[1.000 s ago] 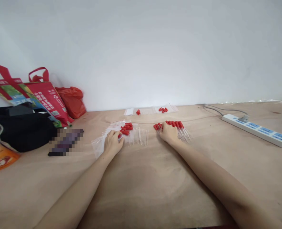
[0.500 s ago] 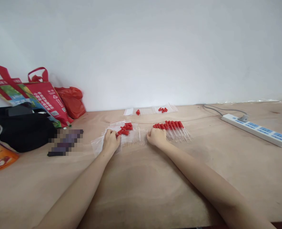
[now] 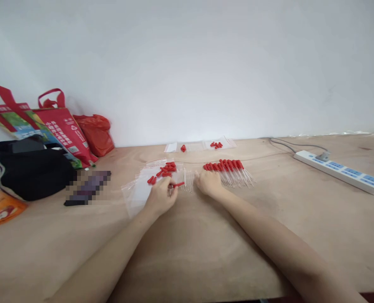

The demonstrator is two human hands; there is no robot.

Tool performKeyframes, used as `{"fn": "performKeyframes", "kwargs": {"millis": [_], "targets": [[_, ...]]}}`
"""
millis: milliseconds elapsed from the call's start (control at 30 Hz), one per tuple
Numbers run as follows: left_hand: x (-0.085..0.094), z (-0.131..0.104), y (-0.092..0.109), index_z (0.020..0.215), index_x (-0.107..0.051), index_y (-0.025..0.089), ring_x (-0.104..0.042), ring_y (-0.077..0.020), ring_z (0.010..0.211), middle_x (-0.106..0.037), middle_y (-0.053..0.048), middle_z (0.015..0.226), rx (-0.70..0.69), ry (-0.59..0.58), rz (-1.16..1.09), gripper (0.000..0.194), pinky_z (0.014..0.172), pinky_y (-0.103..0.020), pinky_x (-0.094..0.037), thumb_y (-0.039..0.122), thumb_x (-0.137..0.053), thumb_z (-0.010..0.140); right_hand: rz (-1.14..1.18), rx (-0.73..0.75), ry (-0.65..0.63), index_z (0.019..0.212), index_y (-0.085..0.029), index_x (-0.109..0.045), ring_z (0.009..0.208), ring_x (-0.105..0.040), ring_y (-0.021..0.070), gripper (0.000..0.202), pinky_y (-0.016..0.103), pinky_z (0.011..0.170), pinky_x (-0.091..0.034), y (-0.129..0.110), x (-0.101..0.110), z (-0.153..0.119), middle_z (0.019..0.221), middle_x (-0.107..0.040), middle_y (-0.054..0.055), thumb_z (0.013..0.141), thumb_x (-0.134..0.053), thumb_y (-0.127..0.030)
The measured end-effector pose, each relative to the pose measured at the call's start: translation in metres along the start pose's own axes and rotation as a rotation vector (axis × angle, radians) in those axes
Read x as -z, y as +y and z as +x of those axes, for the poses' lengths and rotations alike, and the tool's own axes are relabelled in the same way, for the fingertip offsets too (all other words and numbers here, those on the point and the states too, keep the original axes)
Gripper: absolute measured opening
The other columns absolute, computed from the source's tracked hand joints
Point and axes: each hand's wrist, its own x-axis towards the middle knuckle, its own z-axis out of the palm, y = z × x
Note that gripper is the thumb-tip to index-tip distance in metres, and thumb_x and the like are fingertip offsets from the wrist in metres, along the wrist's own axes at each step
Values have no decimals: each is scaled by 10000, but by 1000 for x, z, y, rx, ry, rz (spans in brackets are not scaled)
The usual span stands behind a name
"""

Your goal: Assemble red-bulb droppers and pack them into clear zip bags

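Between the thumb and fingers of my left hand (image 3: 162, 197), a red rubber dropper bulb (image 3: 179, 184) is pinched, pointing right. Behind that hand, several loose red bulbs (image 3: 167, 168) lie on clear zip bags (image 3: 139, 191). A row of thin clear tubes (image 3: 185, 181) rests between my two hands. My right hand (image 3: 209, 182) is closed at the right end of this row, its fingertips pressed together; what they hold is hidden. Just right of it lie several droppers (image 3: 229, 172), clear tubes with red bulbs on their far ends.
Near the wall lie more bags (image 3: 195, 147) with tubes and red bulbs. A white power strip (image 3: 341, 171) with a grey cable is at the right. Shopping bags (image 3: 63, 130), a black bag (image 3: 32, 172), an orange pack (image 3: 4, 206) and a blurred dark object (image 3: 89, 187) occupy the left.
My left hand has moved right and nearer to me from the pile, now with a red bulb in its fingers. Two bulbs lie apart on the bag. My right hand has hardly moved.
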Motion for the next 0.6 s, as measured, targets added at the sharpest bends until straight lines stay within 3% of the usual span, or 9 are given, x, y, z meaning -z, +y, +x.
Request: {"fn": "performKeyframes", "kwargs": {"millis": [100, 200, 333, 600], "targets": [[-10, -11, 19, 818, -526, 167, -533, -128, 623, -560, -14, 697, -86, -114, -109, 122, 593, -240, -440, 139, -469, 714, -30, 66, 112, 932, -62, -538, 801, -587, 254, 297, 339, 711, -321, 22, -3, -18, 859, -629, 190, 851, -305, -226], [-20, -17, 28, 882, -586, 172, -534, -121, 638, -570, -29, 760, -163, -220, -136, 212, 605, -238, -439, 106, -448, 735, 18, 236, 204, 910, -97, -493, 670, -582, 202, 244, 328, 715, -298, 50, -10, -37, 781, -638, 121, 871, -286, -218], [-28, -18, 29, 844, -638, 177, -535, -133, 654, -560, -37, 753, -141, -246, -123, 173, 613, -252, -436, 191, -475, 788, 179, 440, 267, 877, -138, -493, 749, -568, 167, 209, 300, 710, -291, 76, -18, -55, 849, -630, 83, 884, -297, -212], [-26, -15, 33, 825, -582, 156, -539, -157, 754, -580, -38, 790, -57, -162, -185, 146, 688, -283, -422, 226, -454, 824, 412, 556, 209, 955, -169, -555, 739, -530, 138, 230, 285, 684, -315, 71, -15, -64, 814, -604, 47, 878, -346, -223]]}}
